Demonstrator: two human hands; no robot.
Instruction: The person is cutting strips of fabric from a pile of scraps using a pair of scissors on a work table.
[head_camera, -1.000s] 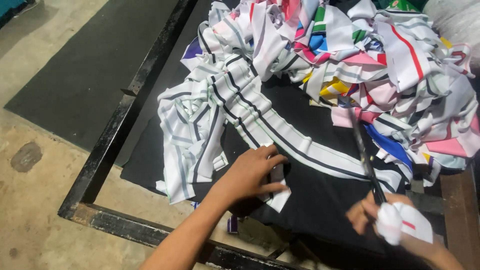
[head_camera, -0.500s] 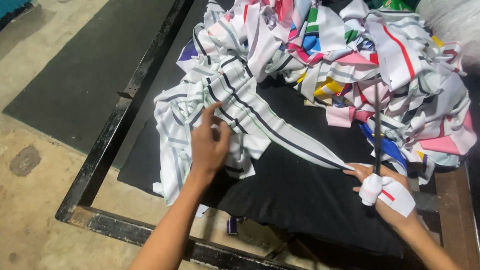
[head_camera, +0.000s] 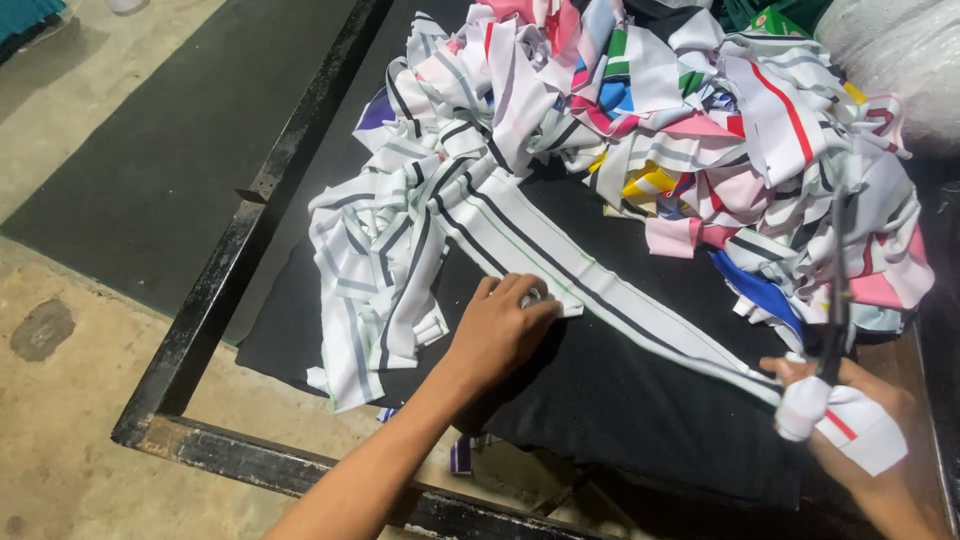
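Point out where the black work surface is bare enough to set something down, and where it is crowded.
Bare black surface lies below the long striped strip, between the left hand and right hand. Crowded: the fabric scrap pile across the top.

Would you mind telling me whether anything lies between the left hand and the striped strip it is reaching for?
Nothing visible does: the left hand already rests on the striped strip, which runs flat across the black cloth to the right hand.
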